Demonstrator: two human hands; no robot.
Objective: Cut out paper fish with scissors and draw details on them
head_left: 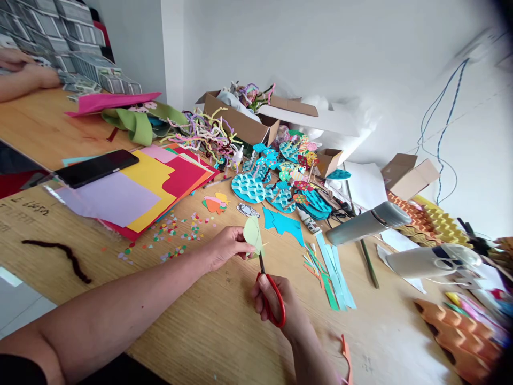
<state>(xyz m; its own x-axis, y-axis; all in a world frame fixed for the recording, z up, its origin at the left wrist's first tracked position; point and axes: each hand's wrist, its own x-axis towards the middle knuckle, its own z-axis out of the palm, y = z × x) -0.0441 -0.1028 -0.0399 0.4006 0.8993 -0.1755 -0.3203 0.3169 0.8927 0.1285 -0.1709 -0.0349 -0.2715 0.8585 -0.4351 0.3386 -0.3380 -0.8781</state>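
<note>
Between its thumb and fingers, my left hand [230,247] pinches a small piece of light green paper [252,231] with a pencil line on it. My right hand [280,307] grips red-handled scissors [276,299], whose blades meet the lower right edge of the green paper. Just beyond the paper lie a fish-shaped white cutout with dark outlines [248,209] and a blue paper offcut [285,224]. Orange and yellow fish cutouts [215,203] rest to the left of these. Small coloured paper bits [178,235] are scattered beside my left forearm.
Stacked coloured paper [128,200] carries a black phone [98,167] at left. Blue egg-tray crafts [248,188], pipe cleaners [204,128] and cardboard boxes [240,120] crowd the back. A grey bottle [366,223] and a white bottle [428,261] stand right. Another person's hands [34,75] appear at upper left.
</note>
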